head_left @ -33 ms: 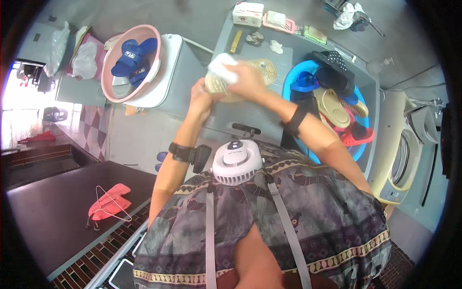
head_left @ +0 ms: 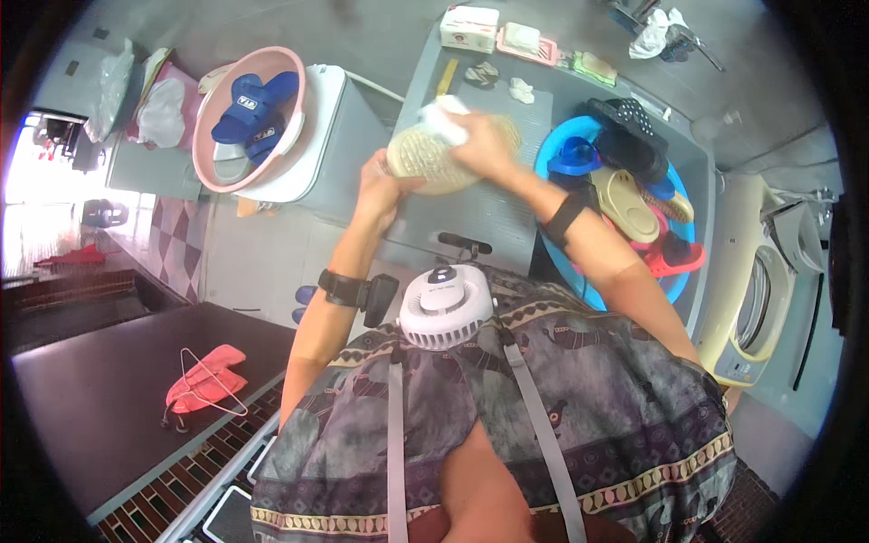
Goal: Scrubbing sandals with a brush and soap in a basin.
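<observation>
- Head view, hands: the left hand (head_left: 378, 185) is closed around the near left end of a beige shoe (head_left: 430, 167), thumb on the textured sole, probably to steady it. The shoe is held sole up over the ribbed board (head_left: 511, 237), towards the sink's left edge, which leaves the tread exposed.
- The right hand (head_left: 487, 145) is curled over a white block (head_left: 444, 118) at the sole's far edge; blur hides the exact grip. Opposed holds likely let one hand brace against the other.
- Head view, around them: a blue basin (head_left: 544, 166) stands by the sink's right edge, gathering loose footwear (head_left: 626, 206) within the right arm's reach.
- A box (head_left: 469, 32) sits at the sink's far left corner, a pink soap dish (head_left: 541, 54) beside it along the far edge, apparently out of the hands' way.
</observation>
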The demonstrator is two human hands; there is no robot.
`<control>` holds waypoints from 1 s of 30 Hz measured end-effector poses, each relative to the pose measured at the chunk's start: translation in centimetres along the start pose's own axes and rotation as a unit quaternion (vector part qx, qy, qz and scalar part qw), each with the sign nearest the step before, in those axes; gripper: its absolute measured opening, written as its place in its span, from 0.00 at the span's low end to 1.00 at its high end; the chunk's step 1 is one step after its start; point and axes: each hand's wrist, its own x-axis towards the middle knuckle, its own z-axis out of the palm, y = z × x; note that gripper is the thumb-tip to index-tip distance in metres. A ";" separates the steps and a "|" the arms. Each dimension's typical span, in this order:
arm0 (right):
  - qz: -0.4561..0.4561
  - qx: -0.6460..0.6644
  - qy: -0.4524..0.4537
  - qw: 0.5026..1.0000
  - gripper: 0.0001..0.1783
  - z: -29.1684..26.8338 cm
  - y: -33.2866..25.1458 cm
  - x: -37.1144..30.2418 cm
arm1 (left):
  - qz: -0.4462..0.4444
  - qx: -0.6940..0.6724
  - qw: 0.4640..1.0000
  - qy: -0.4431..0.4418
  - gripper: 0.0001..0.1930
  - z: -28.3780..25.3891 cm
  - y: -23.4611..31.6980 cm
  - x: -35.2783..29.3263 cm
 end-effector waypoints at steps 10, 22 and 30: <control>0.033 0.041 0.003 0.999 0.30 1.0 -0.4 -0.3 | 0.011 0.033 0.999 -0.004 0.24 -0.4 -0.5 0.1; 0.104 0.107 -0.015 0.989 0.29 0.3 4.3 -1.5 | -0.021 -0.041 0.999 0.028 0.24 -0.7 -1.5 0.4; 0.035 0.006 -0.060 0.998 0.35 0.8 -1.5 -2.3 | -0.022 -0.024 0.999 0.039 0.22 -1.1 -1.2 0.7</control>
